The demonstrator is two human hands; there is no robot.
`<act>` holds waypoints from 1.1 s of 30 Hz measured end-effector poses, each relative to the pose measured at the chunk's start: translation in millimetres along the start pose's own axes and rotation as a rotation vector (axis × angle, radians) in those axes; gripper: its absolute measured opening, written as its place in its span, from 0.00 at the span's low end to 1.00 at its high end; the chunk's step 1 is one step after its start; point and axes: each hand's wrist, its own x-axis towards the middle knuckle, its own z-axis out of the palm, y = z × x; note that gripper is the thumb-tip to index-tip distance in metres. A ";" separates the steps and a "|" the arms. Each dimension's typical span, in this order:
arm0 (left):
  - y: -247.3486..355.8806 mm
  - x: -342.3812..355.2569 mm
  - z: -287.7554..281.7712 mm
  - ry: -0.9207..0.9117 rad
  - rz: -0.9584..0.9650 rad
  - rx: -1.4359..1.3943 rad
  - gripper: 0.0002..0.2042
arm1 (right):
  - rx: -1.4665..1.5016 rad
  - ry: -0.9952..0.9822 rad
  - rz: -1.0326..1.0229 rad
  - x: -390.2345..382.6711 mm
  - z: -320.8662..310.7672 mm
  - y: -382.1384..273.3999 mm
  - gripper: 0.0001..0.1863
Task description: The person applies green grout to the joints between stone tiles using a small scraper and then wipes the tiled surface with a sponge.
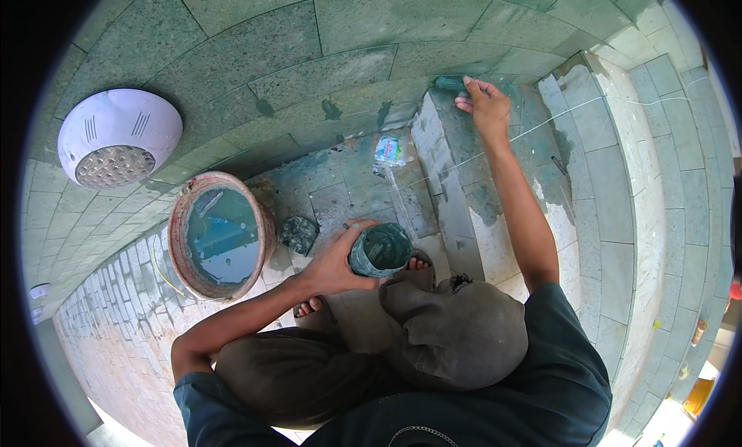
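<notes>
The left hand [340, 258] curls round a green cup [360, 255] near the knees [465, 335]; the right hand [488, 107], far and to the right, grips a green tool [448, 83] where the step [478, 196] meets the wall [255, 52]; a bucket [177, 242] of murky liquid [226, 267] stands left of the cup and left hand.

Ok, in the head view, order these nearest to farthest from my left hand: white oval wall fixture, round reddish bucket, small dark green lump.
From your left hand:
1. Small dark green lump, just left of it.
2. Round reddish bucket, farther left, past the lump.
3. White oval wall fixture, at upper left.
</notes>
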 end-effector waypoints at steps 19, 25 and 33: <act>4.6 -0.6 1.8 -0.028 -0.052 0.007 0.43 | -0.140 0.024 -0.065 3.6 0.9 12.6 0.18; 6.2 -2.0 3.0 -0.032 -0.051 0.004 0.43 | -0.174 0.049 -0.067 5.8 5.9 11.5 0.19; 3.1 -2.7 4.2 -0.010 -0.030 0.004 0.43 | -0.178 0.076 -0.185 3.7 2.7 0.4 0.19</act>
